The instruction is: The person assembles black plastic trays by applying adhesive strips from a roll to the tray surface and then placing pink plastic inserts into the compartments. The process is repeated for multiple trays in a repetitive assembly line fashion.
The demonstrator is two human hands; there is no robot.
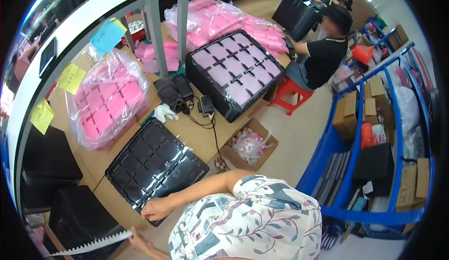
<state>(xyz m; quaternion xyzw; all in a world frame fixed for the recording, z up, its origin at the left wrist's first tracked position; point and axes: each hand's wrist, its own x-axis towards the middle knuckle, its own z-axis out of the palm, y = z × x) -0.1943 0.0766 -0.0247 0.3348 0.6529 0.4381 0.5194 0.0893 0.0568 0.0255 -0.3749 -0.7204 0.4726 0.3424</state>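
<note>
A black plastic tray [152, 159] with molded square compartments lies on the table before me, its surface shiny. My right hand [158, 209] is at the tray's near edge, fingers curled together; whatever is between them is hidden. Lower left, my left hand [140, 242] grips one end of a long white strip [93, 246] with a toothed edge. The strip stretches away to the left, past a black box [84, 213]. A crumpled white glove [164, 113] rests just beyond the tray.
Farther back stands a stack of black trays with pale pink inserts [238, 68]. Bagged pink pieces [110, 103] lie left. A carton of scraps [250, 143] sits on the floor. Cables [206, 124] cross the table. A co-worker [327, 49] sits on a red stool [290, 96]; blue shelving [327, 133] stands right.
</note>
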